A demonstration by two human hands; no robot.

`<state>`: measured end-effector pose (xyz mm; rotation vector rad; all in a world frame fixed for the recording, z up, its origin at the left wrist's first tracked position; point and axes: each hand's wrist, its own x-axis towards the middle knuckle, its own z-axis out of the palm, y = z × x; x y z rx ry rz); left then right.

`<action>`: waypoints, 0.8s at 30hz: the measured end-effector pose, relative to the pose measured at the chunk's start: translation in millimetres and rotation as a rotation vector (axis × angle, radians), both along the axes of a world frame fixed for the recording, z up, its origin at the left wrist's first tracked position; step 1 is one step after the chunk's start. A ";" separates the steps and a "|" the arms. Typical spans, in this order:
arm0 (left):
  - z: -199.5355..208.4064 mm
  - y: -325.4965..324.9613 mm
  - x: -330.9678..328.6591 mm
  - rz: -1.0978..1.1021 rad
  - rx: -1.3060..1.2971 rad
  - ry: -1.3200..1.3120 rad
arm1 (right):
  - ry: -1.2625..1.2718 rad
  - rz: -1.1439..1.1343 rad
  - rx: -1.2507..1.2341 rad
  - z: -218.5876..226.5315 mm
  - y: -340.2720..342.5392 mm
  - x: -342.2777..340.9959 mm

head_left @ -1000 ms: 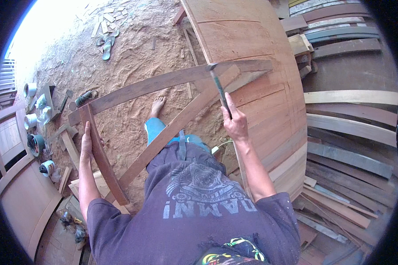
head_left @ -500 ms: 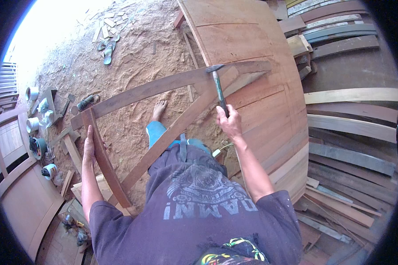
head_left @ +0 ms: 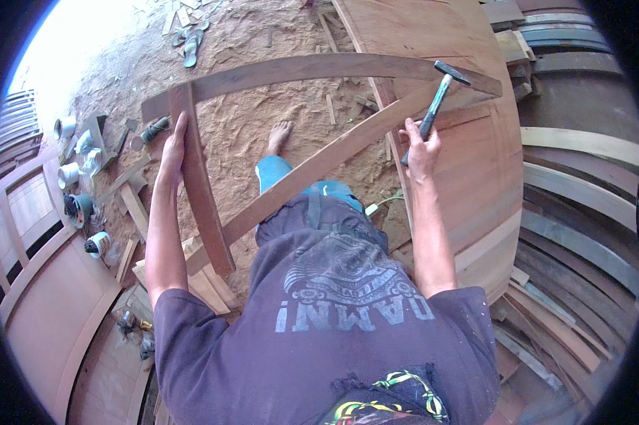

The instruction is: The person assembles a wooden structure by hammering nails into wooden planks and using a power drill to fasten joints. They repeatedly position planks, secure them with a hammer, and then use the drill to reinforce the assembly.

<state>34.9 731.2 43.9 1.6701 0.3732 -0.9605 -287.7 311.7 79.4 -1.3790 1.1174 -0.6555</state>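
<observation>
My left hand (head_left: 175,150) is closed round the upper part of a short crosspiece (head_left: 200,185), with fingertips showing past its far side. The crosspiece belongs to a triangular wooden frame with a long top rail (head_left: 291,72) and a slanting brace (head_left: 323,161). My right hand (head_left: 423,154) grips the dark lower handle of a hammer (head_left: 437,99). Its metal head is raised towards the upper right, over the rail's right end where the brace meets it; I cannot tell whether it touches the wood. That end of the frame overlaps a large wooden panel (head_left: 475,159).
Stacked planks (head_left: 574,190) fill the right side. White tubs (head_left: 69,174), a dark spool (head_left: 155,129) and a panelled door (head_left: 53,312) are at the left. Sandals (head_left: 190,49) lie on the sawdust-covered ground (head_left: 241,39). A white cable end (head_left: 373,210) is beside my leg.
The frame has moved up and to the right in view with my left hand on it. My right hand has carried the hammer rightwards, from mid-rail to near the rail's right end.
</observation>
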 end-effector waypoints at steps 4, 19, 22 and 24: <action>-1.1 -84.7 25.8 -0.132 -0.028 -0.005 | 0.036 -0.068 -0.045 -10.1 -49.0 -20.6; -3.7 -125.6 47.4 -0.260 0.012 0.044 | 0.407 0.406 -0.422 54.7 102.5 -118.0; -1.8 -127.9 43.8 -0.252 0.008 0.003 | 0.415 0.492 -0.549 45.8 119.7 -123.3; -1.3 -129.5 43.4 -0.248 0.015 0.006 | 0.378 0.485 -0.583 43.4 123.5 -121.4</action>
